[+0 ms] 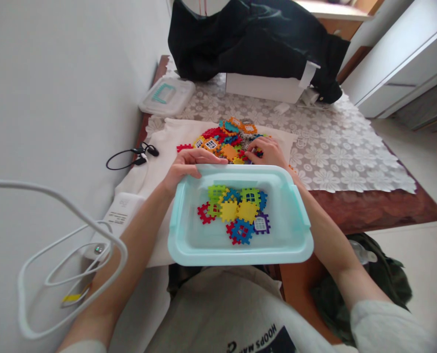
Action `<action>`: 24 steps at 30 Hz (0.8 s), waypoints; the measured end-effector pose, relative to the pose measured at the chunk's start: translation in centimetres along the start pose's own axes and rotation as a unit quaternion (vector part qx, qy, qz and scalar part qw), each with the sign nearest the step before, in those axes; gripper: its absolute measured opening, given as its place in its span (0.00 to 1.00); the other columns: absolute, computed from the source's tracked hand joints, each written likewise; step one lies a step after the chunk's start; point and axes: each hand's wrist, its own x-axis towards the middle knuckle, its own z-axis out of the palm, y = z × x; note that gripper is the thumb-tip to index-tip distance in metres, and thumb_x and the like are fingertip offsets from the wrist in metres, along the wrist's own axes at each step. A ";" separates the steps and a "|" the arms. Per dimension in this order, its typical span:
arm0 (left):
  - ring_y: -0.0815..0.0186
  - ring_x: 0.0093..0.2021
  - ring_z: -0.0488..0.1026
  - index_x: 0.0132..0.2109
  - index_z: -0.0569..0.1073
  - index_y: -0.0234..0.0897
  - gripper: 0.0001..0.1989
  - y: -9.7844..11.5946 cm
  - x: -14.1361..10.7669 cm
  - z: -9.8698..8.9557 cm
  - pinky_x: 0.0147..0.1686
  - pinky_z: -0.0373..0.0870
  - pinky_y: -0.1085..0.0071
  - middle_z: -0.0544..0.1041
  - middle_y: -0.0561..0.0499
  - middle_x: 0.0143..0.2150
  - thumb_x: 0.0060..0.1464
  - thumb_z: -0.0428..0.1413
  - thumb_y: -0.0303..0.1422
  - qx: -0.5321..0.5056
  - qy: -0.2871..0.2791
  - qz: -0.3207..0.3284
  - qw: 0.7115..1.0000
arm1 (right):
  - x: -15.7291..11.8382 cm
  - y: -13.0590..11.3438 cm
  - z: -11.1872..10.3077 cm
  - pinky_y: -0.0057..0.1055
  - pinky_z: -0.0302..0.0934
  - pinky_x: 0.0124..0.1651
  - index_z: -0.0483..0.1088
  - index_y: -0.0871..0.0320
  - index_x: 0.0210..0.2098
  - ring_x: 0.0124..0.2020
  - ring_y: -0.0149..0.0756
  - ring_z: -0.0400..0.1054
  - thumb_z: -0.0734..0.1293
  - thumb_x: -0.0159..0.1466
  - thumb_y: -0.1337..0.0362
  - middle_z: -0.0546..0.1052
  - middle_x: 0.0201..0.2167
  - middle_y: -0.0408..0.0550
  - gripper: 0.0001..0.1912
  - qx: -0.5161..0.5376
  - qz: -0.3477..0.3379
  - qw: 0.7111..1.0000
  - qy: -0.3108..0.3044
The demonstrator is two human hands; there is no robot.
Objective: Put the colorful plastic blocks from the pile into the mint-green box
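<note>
My left hand (191,164) grips the far left rim of a pale turquoise plastic bin (183,235), which is held close to my body at the table's front. Inside the bin lie several toothed plastic building pieces (238,212) in yellow, green, blue, red and purple. Beyond its far rim a larger pile of similar pieces (228,151) is heaped on a white cloth. My right hand (268,151) reaches into the right side of that pile with its fingers curled around or against pieces. Which piece its fingertips hold, if any, cannot be made out.
A clear lid (167,96) with a turquoise handle lies at the back left. Black earphones (144,153) rest left of the pile. A white cable (74,211) loops at the near left. Black fabric (255,41) over a white box (262,87) stands at the back.
</note>
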 end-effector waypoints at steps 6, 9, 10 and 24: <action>0.42 0.52 0.88 0.45 0.90 0.32 0.23 0.1 0.4 -0.8 0.48 0.85 0.60 0.89 0.36 0.52 0.39 0.64 0.27 0.033 -0.017 -0.004 0.999 | -0.1 -0.8 -0.1 0.43 0.70 0.49 0.80 0.52 0.39 0.37 0.45 0.74 0.75 0.65 0.52 0.82 0.34 0.48 0.11 0.097 0.004 0.995 -0.033; 0.41 0.54 0.88 0.44 0.90 0.33 0.22 0.1 0.3 -0.7 0.49 0.85 0.59 0.89 0.37 0.54 0.39 0.65 0.27 0.030 0.005 -0.001 1.000 | -0.1 -1.5 -0.6 0.43 0.72 0.49 0.80 0.51 0.40 0.38 0.43 0.75 0.76 0.65 0.48 0.83 0.37 0.47 0.14 0.163 0.026 0.986 0.018; 0.41 0.54 0.88 0.45 0.90 0.33 0.22 0.1 0.3 -0.6 0.49 0.85 0.60 0.89 0.37 0.54 0.39 0.65 0.27 0.028 0.009 -0.003 1.000 | -0.1 -1.6 -0.8 0.42 0.73 0.49 0.79 0.51 0.40 0.39 0.43 0.75 0.77 0.64 0.48 0.82 0.37 0.47 0.14 0.193 0.034 0.979 0.052; 0.47 0.50 0.89 0.44 0.91 0.35 0.24 0.3 0.6 -0.1 0.48 0.85 0.62 0.90 0.39 0.50 0.37 0.62 0.26 0.021 -0.041 0.006 0.999 | -1.0 -4.3 -2.9 0.46 0.77 0.54 0.78 0.50 0.30 0.45 0.47 0.80 0.76 0.64 0.31 0.83 0.38 0.50 0.28 0.463 0.017 0.886 0.010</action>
